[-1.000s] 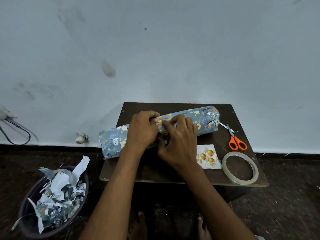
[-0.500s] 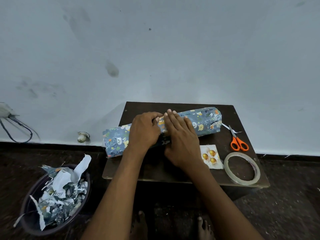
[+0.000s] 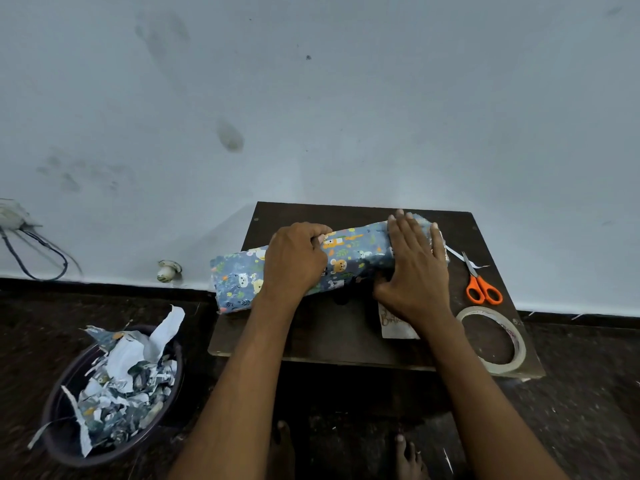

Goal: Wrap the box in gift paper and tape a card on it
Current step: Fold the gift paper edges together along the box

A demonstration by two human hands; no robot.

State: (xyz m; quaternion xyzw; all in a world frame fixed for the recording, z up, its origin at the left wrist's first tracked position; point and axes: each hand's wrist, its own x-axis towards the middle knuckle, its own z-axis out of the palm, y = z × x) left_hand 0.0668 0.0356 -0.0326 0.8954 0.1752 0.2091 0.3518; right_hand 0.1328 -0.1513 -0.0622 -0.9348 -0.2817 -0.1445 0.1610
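A long box wrapped in blue gift paper with animal prints (image 3: 353, 252) lies across a small dark table (image 3: 346, 341), its left end past the table edge. My left hand (image 3: 294, 263) curls its fingers over the top of the paper at the middle of the box. My right hand (image 3: 414, 268) lies flat with straight fingers pressing the paper near the box's right end. A white card (image 3: 391, 323) sits on the table, mostly hidden under my right wrist.
Orange-handled scissors (image 3: 479, 285) and a roll of clear tape (image 3: 493, 341) lie at the table's right side. A dark bin of paper scraps (image 3: 110, 393) stands on the floor to the left. A wall rises right behind the table.
My right hand slid from the middle of the box to its right end and flattened out. My left hand stayed gripping the middle. The card is now mostly covered.
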